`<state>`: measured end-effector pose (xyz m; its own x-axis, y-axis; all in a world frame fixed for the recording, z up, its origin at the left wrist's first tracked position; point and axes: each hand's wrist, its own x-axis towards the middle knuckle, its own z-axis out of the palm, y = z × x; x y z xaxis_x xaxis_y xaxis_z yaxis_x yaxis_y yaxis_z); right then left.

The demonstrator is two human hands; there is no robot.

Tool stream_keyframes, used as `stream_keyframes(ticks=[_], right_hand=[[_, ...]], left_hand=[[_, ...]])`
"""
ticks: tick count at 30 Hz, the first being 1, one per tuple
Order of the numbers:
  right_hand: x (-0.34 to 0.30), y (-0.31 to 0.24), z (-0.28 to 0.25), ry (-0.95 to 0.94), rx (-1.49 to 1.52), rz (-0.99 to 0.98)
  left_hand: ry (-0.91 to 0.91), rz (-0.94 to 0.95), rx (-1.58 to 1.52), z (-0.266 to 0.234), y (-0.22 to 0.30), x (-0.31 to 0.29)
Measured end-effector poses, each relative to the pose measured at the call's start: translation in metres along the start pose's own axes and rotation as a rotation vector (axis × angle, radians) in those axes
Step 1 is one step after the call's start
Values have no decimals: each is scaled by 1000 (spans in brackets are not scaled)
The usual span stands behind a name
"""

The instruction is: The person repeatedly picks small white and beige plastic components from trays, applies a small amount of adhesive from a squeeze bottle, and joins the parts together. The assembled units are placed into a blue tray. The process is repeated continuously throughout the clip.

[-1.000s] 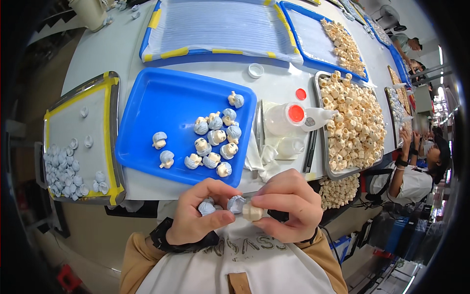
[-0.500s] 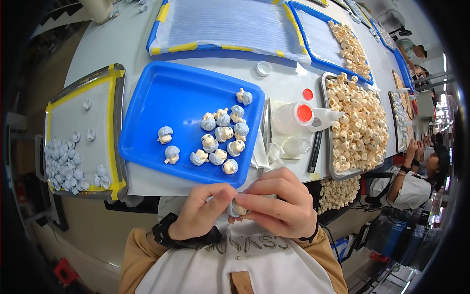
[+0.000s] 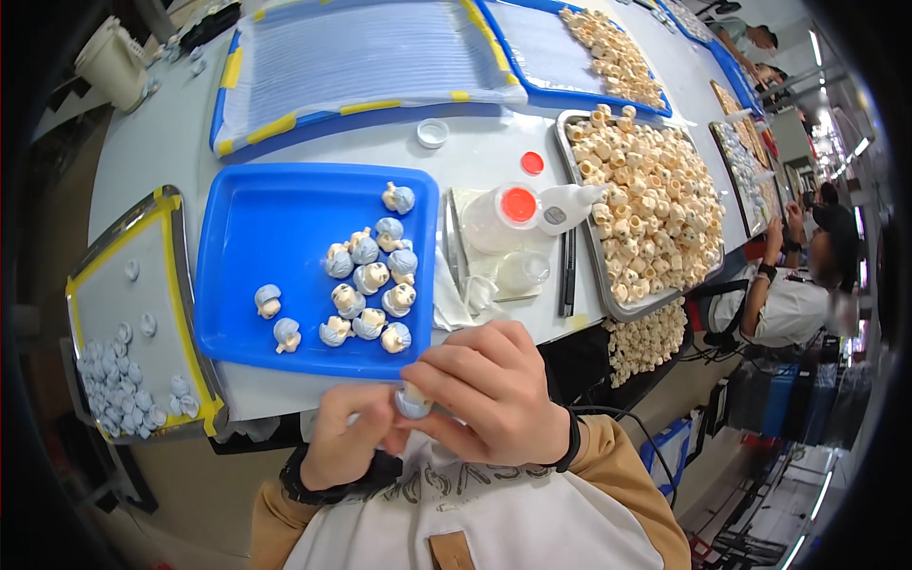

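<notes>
Close in front of my apron, a small doll head (image 3: 412, 403) with pale blue hair and a cream-coloured part is held between my two hands. My right hand (image 3: 499, 394) pinches it from the right with thumb and fingers, covering part of it. My left hand (image 3: 347, 437) is closed against its left side, the fingertips partly hidden. Just beyond, a blue tray (image 3: 242, 233) holds several similar blue-haired doll heads, most grouped at its right side and a pair lying apart near the front.
At left, a yellow-taped tray (image 3: 157, 275) holds pale blue hair pieces (image 3: 119, 385). A metal tray (image 3: 632, 309) heaped with cream head pieces stands right, beside a red-capped jar (image 3: 489, 223), a squeeze bottle (image 3: 567, 207) and black tweezers (image 3: 568, 271). A paper-lined tray (image 3: 361, 62) lies behind.
The view has shifted, so the trays sit further left in the picture. In my fingers the doll head has turned, its blue hair now facing down toward me.
</notes>
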<state>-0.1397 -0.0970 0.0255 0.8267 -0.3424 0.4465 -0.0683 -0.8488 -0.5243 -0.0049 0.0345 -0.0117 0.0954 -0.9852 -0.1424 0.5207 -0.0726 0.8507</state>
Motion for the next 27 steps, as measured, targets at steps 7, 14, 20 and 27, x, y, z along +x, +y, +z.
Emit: stream_keyframes(ticks=[7, 14, 20, 27], right_hand=[[7, 2, 10, -163, -192, 182], [11, 1, 13, -158, -94, 227], [-4, 49, -56, 552, -79, 580], [5, 101, -71, 77, -258, 722]], left_hand=[[48, 136, -838, -21, 18, -3], [367, 60, -1293, -21, 45, -6], [210, 133, -1275, -27, 38, -8], [128, 209, -1119, -26, 30, -11]])
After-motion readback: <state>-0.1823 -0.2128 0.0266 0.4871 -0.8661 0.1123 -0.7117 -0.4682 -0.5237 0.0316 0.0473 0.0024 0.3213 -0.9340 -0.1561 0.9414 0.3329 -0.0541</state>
